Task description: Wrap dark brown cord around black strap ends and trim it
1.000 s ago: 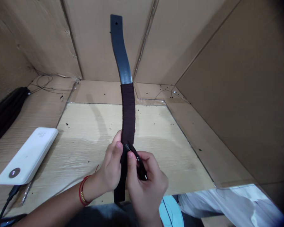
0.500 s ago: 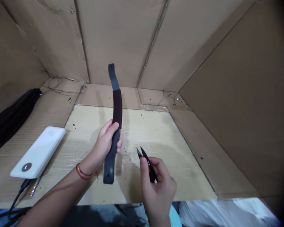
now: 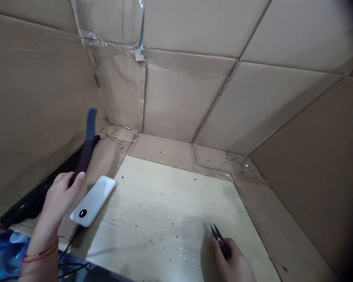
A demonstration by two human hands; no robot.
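My left hand (image 3: 59,194) is closed round the lower part of a curved strap (image 3: 86,150), black with a dark maroon sleeve round its middle. The strap stands raised at the left, over a long dark bundle (image 3: 51,180) lying along the cardboard wall. At the lower right, my right hand (image 3: 233,260) grips small black thread snips (image 3: 221,241) low over the pale board, their pointed tips toward the upper left. The strap's lower end is hidden behind my left hand.
A white power bank (image 3: 95,199) with a black cable lies right of my left hand. Cardboard walls (image 3: 176,98) enclose the back and sides. The pale board (image 3: 153,203) carries scattered dark specks. Loose thin threads lie in both back corners.
The view has tilted up and turned left. My left hand has carried the strap leftward, from above the board to above the dark bundle. My right hand still holds the snips.
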